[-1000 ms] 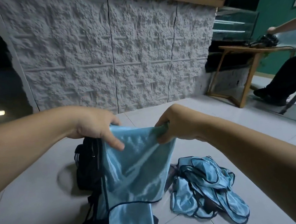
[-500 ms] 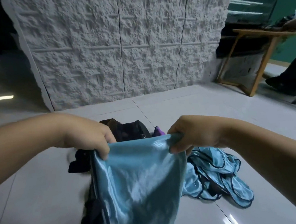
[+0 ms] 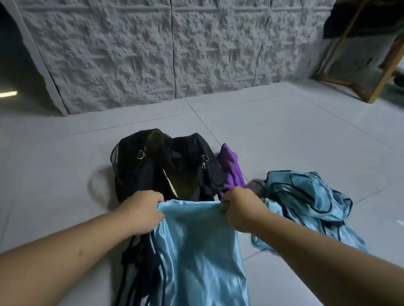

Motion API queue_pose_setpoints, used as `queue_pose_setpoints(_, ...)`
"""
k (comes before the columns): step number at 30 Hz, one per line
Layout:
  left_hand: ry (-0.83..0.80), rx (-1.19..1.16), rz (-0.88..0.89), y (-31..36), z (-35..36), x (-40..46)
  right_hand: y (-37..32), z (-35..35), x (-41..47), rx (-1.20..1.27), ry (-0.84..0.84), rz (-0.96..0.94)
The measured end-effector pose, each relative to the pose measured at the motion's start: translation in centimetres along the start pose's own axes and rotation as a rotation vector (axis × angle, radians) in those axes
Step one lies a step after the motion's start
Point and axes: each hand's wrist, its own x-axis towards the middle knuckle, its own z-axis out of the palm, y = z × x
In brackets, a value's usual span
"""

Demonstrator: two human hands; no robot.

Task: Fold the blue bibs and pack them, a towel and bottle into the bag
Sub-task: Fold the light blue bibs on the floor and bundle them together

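My left hand (image 3: 144,215) pinches the top left corner of a blue bib (image 3: 202,260), fingers curled over the cloth, and my right hand (image 3: 243,209) pinches the top right corner the same way, so the upper edge runs taut between them. The bib hangs from my grip down toward six o'clock, its shiny face toward me, with dark trim and straps trailing along its left side. Just past my hands, at twelve o'clock, the black bag (image 3: 162,167) sits on the floor (image 3: 293,130) with its mouth gaping open and metal rings showing on its straps. A purple towel (image 3: 231,168) lies against the bag's right side, at about one o'clock from my hands. At three o'clock a heap of blue bibs (image 3: 308,204) lies crumpled on the tiles, close beside my right forearm. A small grey thing sits between the towel and the heap; I cannot tell what it is. A rough white wall (image 3: 172,43) rises beyond the bag, and a wooden frame (image 3: 385,58) stands at two o'clock.
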Motion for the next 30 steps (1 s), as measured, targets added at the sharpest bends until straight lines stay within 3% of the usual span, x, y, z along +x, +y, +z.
queue_pose_setpoints(4,0.148,-0.045,0.011,0.0,1.4,2.0,1.1,1.7,3.0,0.06,0.046,0.049)
queue_pose_setpoints(9,0.155,0.031,0.041,-0.3,2.8,4.2,2.7,3.6,5.7,0.097,0.048,0.149)
queue_pose_setpoints(13,0.232,0.298,-0.014,0.6,3.8,4.5,4.3,5.5,6.6,0.163,0.092,0.209)
queue_pose_setpoints(17,0.439,0.459,0.337,3.2,5.5,2.9,6.1,6.1,5.8,0.281,0.151,0.217)
queue_pose_setpoints(19,0.397,0.547,0.581,5.1,7.7,1.9,8.1,5.1,5.2,0.354,0.213,0.226)
queue_pose_setpoints(21,0.298,0.568,0.674,6.5,10.0,1.1,10.9,3.6,4.6,0.343,0.3,0.255)
queue_pose_setpoints(26,0.191,0.614,0.536,3.6,13.5,2.9,19.2,-0.6,3.3,0.286,0.534,0.424)
queue_pose_setpoints(30,0.118,0.651,0.489,1.3,14.5,3.7,23.5,-1.7,2.8,0.28,0.444,0.52)
